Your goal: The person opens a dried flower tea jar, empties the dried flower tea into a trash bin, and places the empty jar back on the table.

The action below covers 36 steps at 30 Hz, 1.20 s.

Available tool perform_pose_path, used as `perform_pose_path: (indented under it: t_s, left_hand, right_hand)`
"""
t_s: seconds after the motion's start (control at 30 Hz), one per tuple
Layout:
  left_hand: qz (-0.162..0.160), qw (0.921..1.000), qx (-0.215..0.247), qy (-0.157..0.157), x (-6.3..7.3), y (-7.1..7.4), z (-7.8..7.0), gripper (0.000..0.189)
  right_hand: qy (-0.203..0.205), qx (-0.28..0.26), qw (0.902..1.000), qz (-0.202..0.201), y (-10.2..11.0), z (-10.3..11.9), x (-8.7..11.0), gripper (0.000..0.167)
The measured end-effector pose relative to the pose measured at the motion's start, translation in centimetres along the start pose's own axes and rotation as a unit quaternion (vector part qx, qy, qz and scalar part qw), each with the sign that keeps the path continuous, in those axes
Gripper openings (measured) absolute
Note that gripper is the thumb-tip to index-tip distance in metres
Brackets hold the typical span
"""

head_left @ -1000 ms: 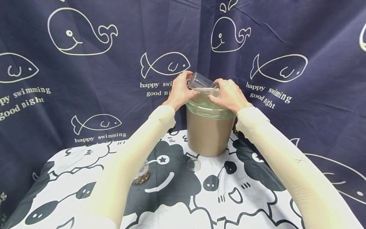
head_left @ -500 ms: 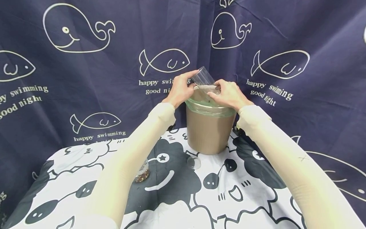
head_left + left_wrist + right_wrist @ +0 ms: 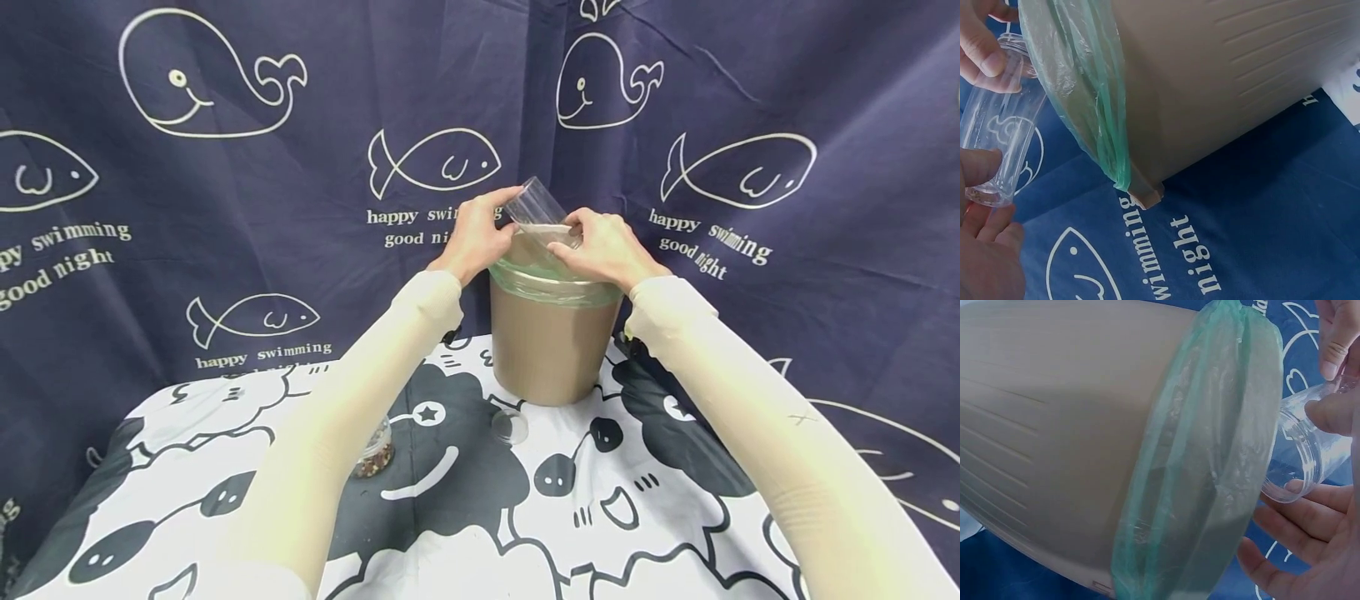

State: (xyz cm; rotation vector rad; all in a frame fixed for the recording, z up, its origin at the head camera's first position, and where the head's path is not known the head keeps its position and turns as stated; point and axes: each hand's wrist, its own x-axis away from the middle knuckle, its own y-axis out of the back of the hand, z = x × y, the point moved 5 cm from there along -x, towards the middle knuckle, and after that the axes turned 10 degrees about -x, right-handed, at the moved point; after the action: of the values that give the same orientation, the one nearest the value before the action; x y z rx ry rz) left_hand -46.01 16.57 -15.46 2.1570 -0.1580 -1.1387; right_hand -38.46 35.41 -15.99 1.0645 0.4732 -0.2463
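Observation:
A clear plastic jar is tilted over the brown trash bin, its open threaded mouth pointing down toward the bin's opening. My left hand grips the jar near its raised base, thumb on one side and fingers on the other. Near the mouth, my right hand holds the jar between thumb and fingers. A few small brownish bits show at the base in the left wrist view; otherwise the jar looks see-through. A green plastic bag lines the bin and folds over its rim. The bin's inside is mostly hidden.
A round clear lid lies on the patterned tablecloth before the bin. Another clear jar with brown bits inside stands left of it, partly behind my left sleeve. A dark blue curtain hangs behind the bin.
The jar has tipped more steeply, its base rising and its mouth lowering toward the bin. Over the last half second the hands and jar hold nearly still.

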Motion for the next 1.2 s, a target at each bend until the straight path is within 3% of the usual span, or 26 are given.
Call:
perform_pose_path:
  t_s: [0.4,0.63,0.73,1.0,1.2]
  left_hand:
    - [-0.023,0.9991,0.036,-0.01,0.4,1.4,0.1,0.056]
    - [-0.015,0.9982,0.058,-0.001,1.1,1.9,0.6,0.079]
    - [-0.017,0.999,0.04,-0.014,1.4,2.2,0.7,0.086]
    - [-0.021,0.9952,-0.075,-0.059,2.8,2.3,0.8,0.089]
    - [-0.018,0.9924,-0.111,-0.049,3.9,2.5,1.0,0.088]
  right_hand:
    - [0.015,0.033,0.9993,-0.001,1.1,1.7,-0.6,0.059]
    - [0.03,0.035,0.9989,0.011,1.4,2.8,-0.7,0.056]
    - [0.041,0.042,0.9982,0.015,1.4,3.5,-0.6,0.057]
    - [0.071,0.032,0.997,-0.004,1.5,5.4,-0.4,0.055]
    - [0.103,0.025,0.9943,-0.002,1.3,6.9,-0.4,0.057]
